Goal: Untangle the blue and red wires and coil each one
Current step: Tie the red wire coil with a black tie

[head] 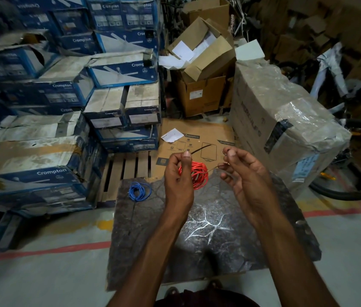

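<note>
Red wire (199,176); boxes (122,72) (marked "Crompton")

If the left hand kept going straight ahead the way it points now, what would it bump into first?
Most likely the flattened cardboard sheet lying just beyond the left hand; if the hand passes above it, the open brown carton behind. Depth is unclear.

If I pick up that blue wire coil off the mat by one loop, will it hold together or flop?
Probably floppy: the blue wire coil is thin loops lying slack on the mat, with no tie visible, so it may sag or loosen. Likely light, being small and thin. Lying flat, it seems unlikely to roll.
</note>
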### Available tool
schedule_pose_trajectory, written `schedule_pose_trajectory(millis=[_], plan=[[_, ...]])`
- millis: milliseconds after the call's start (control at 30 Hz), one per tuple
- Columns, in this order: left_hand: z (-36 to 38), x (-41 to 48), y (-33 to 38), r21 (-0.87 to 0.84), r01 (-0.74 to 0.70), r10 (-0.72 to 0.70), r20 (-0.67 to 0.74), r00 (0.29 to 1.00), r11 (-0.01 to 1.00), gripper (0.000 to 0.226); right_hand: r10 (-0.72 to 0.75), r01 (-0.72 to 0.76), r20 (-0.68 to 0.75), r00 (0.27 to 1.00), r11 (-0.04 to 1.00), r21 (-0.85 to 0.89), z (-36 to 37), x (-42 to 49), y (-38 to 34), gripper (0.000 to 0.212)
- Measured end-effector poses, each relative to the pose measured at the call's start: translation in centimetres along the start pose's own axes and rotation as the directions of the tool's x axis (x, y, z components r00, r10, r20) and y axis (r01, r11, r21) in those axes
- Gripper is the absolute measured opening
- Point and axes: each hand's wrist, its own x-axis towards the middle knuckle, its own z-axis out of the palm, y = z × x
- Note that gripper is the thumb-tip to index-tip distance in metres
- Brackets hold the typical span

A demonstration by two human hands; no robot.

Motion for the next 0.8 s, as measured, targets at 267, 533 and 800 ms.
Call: schedule_pose_trajectory(millis=[267, 533, 800], plan=[[0.5, -0.9, -0.1, 0.151, -0.115, 0.121, -0.031, 0.992, 0.982, 0.029, -0.13, 0.124, -0.056, 0.99, 0.988, -0.097, 0.7, -0.1, -0.2, 0.009], [0.9, -1.6, 0.5, 0.201, -0.164, 0.173, -0.027, 0.984, 0.966, 0.032, -0.061, 0.063, -0.094, 0.994, 0.998, 0.017, 1.0, 0.4, 1.3, 0.01], [1.2, -1.5, 0.3, 0.183, -0.16, 0.149, 0.07, 0.986, 0.97, 0.029, -0.142, 0.143, -0.069, 0.987, 0.99, 0.013, 0.7, 1.3, 1.8, 0.011]])
